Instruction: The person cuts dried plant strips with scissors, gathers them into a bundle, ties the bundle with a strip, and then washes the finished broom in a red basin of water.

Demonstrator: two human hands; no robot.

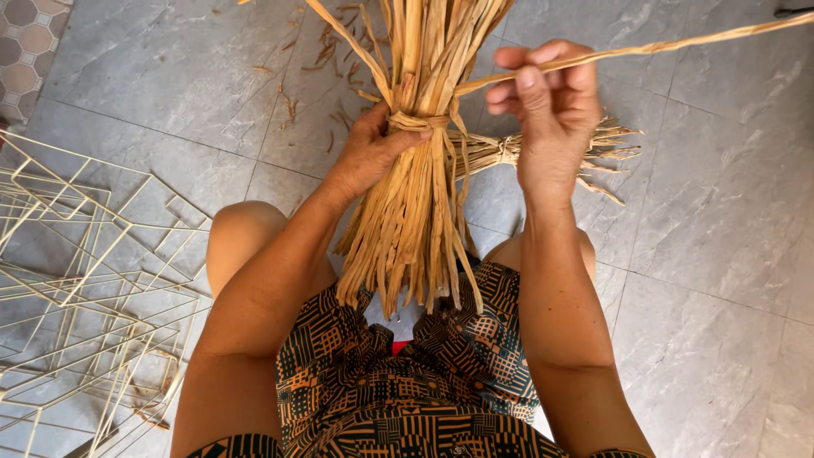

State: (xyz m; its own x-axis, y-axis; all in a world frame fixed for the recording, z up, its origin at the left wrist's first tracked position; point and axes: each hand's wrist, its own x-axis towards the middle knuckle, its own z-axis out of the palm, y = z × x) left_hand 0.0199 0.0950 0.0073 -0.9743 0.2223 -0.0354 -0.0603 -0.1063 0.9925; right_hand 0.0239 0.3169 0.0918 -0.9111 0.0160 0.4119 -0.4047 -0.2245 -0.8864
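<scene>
While the head camera looks straight down over the person's lap, a thick bundle of dried straw-coloured strips (420,195) stands nearly upright above the knees, and everything else is best placed against that bundle. On its left side the left hand (373,153) is closed around the waist, fingers wrapped behind and thumb pressed in front just below the band (421,121) of the same fibre that cinches it; that closed grip seems meant to keep the strips packed tight and the bundle steady. To the right of the bundle, a little higher, the right hand (551,102) is clenched on a single twisted strand (644,49), which runs from the band through the fingers and away toward the upper right edge, taut, as if pulled to tighten the wrap. Behind the bundle, partly hidden by the right hand, a smaller tied sheaf (500,153) lies on the grey tiled floor (704,212). Loose scraps (326,51) lie scattered up and left of the bundle. Far to its left, pale wire frames (85,254) lie stacked on the floor
</scene>
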